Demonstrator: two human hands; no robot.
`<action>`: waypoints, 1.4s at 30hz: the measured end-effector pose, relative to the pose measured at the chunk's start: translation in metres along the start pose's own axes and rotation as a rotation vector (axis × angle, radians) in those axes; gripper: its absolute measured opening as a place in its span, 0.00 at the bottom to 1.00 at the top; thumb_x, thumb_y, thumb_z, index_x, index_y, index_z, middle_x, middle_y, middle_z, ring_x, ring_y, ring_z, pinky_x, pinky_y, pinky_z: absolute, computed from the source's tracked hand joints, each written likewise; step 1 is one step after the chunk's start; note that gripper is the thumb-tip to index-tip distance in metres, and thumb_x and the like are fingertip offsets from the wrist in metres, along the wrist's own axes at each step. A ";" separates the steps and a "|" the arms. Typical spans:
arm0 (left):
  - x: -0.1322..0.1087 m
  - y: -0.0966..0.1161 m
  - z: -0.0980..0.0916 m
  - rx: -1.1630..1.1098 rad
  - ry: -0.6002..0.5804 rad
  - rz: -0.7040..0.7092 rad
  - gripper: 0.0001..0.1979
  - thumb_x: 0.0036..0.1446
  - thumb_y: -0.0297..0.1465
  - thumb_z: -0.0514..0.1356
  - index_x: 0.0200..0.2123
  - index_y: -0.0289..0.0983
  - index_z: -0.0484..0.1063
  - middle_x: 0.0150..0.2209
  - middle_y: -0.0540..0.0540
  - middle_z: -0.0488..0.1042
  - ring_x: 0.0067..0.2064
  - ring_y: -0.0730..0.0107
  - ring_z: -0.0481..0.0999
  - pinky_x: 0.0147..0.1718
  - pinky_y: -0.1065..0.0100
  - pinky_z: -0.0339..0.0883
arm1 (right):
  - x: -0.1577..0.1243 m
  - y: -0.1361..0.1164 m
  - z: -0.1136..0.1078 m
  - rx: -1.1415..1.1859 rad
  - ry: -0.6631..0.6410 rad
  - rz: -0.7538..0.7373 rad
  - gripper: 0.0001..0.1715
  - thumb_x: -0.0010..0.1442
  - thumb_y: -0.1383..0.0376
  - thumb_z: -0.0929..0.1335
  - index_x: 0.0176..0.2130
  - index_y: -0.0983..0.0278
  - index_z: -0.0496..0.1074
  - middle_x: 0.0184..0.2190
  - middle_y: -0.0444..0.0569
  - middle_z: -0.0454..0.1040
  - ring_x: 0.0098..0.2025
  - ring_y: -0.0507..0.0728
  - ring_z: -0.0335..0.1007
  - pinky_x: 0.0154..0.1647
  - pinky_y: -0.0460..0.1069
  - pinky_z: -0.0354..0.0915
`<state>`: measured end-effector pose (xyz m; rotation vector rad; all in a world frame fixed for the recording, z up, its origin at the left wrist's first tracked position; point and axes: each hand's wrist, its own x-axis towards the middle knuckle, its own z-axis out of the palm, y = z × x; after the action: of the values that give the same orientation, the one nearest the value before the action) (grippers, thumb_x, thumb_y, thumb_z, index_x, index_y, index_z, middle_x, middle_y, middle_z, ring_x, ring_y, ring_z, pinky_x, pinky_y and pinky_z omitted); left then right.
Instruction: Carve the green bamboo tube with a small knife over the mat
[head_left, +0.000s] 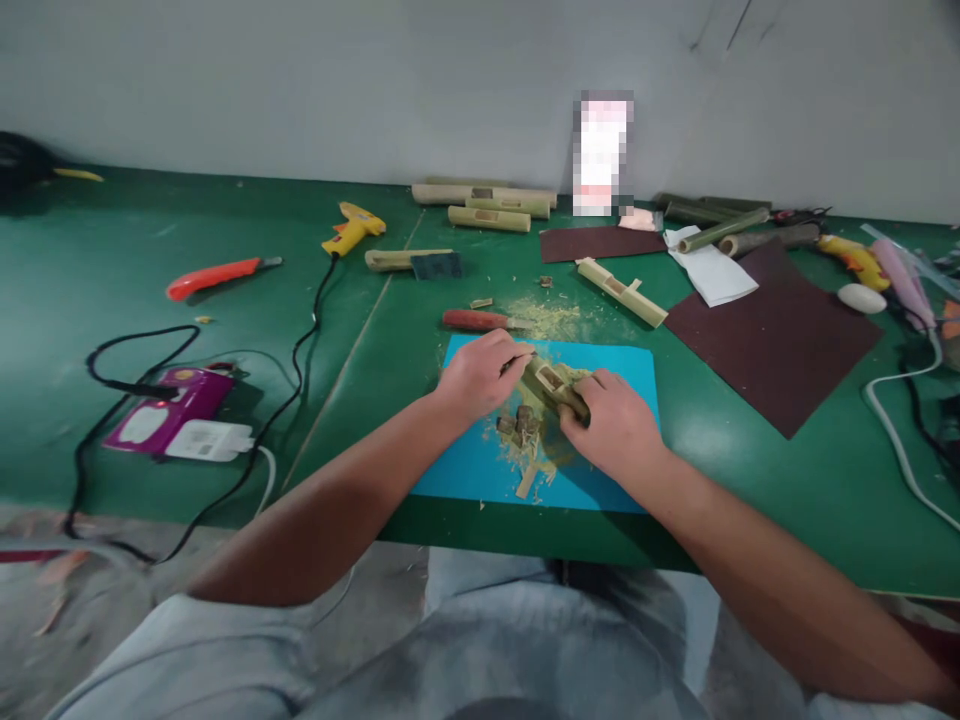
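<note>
Both hands are on a bamboo tube [537, 377] with a rectangular opening cut in its side, tilted over a blue mat [465, 470]. My left hand [480, 372] is closed at the tube's upper left end; its fingers hide that end. Around the lower right end my right hand [616, 422] is wrapped, thumb on the near side. Shavings and sawdust [529, 450] lie on the mat below, with small bamboo offcuts [506, 425] among them. Just beyond the mat rests a red-handled tool [476, 320], its metal tip in sawdust.
More cut bamboo tubes [489, 218] lie by the wall, another [622, 292] nearer. Brown sheets [780, 340] are at right. A yellow glue gun [354, 230], orange cutter [217, 278] and purple power strip [176, 405] with cords lie left. A blurred phone-like screen [602, 150] leans on the wall.
</note>
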<state>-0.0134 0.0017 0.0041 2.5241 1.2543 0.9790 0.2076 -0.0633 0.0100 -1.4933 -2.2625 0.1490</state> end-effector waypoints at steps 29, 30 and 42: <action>-0.005 0.001 0.002 0.044 -0.002 0.050 0.14 0.69 0.32 0.53 0.43 0.34 0.79 0.36 0.42 0.77 0.39 0.64 0.78 0.40 0.64 0.73 | 0.012 -0.007 -0.002 -0.080 -0.143 -0.053 0.07 0.66 0.63 0.64 0.40 0.63 0.70 0.36 0.53 0.74 0.38 0.61 0.68 0.34 0.53 0.56; -0.003 0.000 0.001 0.041 0.006 0.043 0.14 0.69 0.33 0.54 0.43 0.34 0.79 0.36 0.42 0.77 0.38 0.64 0.78 0.40 0.64 0.73 | 0.012 -0.007 -0.002 -0.081 -0.147 -0.051 0.07 0.65 0.63 0.64 0.40 0.63 0.70 0.36 0.53 0.75 0.38 0.60 0.68 0.34 0.53 0.56; -0.004 -0.003 0.010 0.056 -0.004 0.107 0.14 0.70 0.33 0.53 0.45 0.35 0.78 0.37 0.42 0.77 0.39 0.65 0.78 0.39 0.66 0.73 | 0.011 -0.006 0.001 -0.104 -0.139 -0.013 0.07 0.64 0.63 0.63 0.38 0.62 0.69 0.35 0.51 0.76 0.37 0.58 0.68 0.34 0.52 0.53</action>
<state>-0.0108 0.0018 -0.0072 2.6589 1.1721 0.9730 0.1980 -0.0559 0.0141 -1.5646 -2.4229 0.1367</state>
